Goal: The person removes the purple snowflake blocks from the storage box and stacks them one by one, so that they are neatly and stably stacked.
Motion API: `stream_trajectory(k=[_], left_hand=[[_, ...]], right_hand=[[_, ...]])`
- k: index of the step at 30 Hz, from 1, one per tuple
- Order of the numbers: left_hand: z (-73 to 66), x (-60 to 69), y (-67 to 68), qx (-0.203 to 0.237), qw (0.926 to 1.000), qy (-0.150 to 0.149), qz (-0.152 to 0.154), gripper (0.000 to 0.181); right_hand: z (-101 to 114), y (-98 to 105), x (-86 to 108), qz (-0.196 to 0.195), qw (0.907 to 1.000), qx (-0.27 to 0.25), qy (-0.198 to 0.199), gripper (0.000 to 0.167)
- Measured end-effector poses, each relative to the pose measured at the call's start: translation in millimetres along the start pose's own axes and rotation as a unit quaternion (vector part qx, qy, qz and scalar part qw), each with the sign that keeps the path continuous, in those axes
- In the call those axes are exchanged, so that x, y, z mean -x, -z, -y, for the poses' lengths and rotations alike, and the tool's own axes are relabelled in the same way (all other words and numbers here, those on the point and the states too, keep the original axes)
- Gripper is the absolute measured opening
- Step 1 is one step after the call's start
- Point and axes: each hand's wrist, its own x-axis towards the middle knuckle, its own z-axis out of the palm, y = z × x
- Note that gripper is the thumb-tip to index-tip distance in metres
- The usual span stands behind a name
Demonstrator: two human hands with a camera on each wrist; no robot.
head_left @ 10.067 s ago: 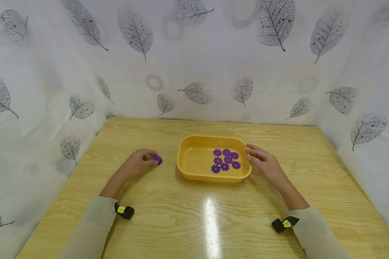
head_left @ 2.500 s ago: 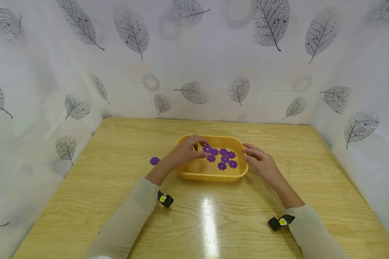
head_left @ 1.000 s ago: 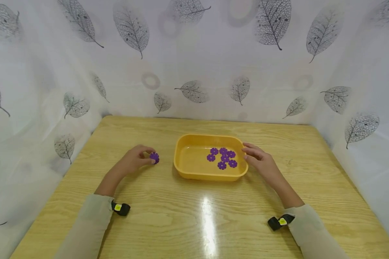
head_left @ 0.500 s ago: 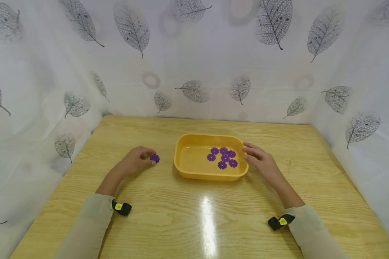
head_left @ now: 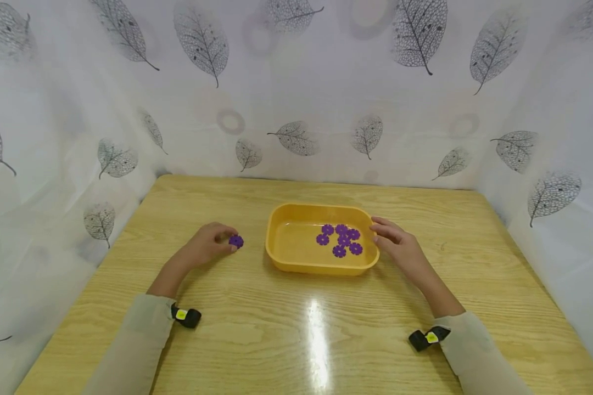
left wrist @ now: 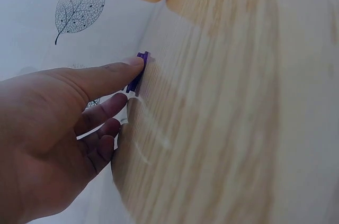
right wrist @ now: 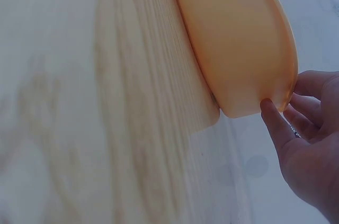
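My left hand (head_left: 210, 243) pinches small purple flower-shaped discs (head_left: 236, 241) lying flat on the table, left of the yellow tray (head_left: 321, 270). In the left wrist view, the thumb of my left hand (left wrist: 69, 107) presses the discs (left wrist: 139, 73), which look stacked; how many is unclear. Several more purple flower discs (head_left: 343, 241) lie in the tray's right half. At the tray's right end, my right hand (head_left: 404, 248) holds its rim. The right wrist view shows the thumb of my right hand (right wrist: 310, 139) against the wall of the tray (right wrist: 238, 49), other fingers partly behind the rim.
The tray stands near the middle of the light wooden table (head_left: 257, 323). A white leaf-patterned curtain (head_left: 306, 82) hangs behind the table and along both sides. Each wrist wears a black strap with a small camera.
My left hand has moved left out of the tray to the disc on the table, bringing another disc there. That disc was tilted, and now lies flat. My right hand stays at the rim.
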Motion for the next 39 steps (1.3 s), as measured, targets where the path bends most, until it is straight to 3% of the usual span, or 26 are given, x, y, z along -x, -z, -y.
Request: stream_trajectory(k=[17,21,25,29,34,39], left_hand=[[-0.6,0.1,-0.2,-0.002,1.0000,-0.001,0.008,0.044],[-0.6,0.7,0.1,0.000,0.9999,0.011,0.011,0.046],[-1.9,2.8,4.6,0.013,0.9993,0.032,0.013,0.049],[-6.7,1.4,12.7,0.028,0.9991,0.031,0.001,0.052],[-27.0,-11.7,19.7,0.047,0.9989,0.004,-0.006,0.053],[-60.8,-31.5,18.1,0.060,0.9976,-0.034,0.005,0.052]], right_hand=[[0,1,1.2,0.000,1.0000,-0.007,-0.001,0.045],[-1,1,0.8,-0.001,1.0000,-0.003,-0.004,0.044],[-1,0,0.1,-0.001,1.0000,0.001,-0.007,0.044],[-1,0,-0.3,-0.002,1.0000,0.000,-0.006,0.045],[-1,0,-0.5,-0.004,1.0000,0.000,-0.002,0.045],[-1,0,-1.3,-0.005,1.0000,-0.003,0.002,0.045]])
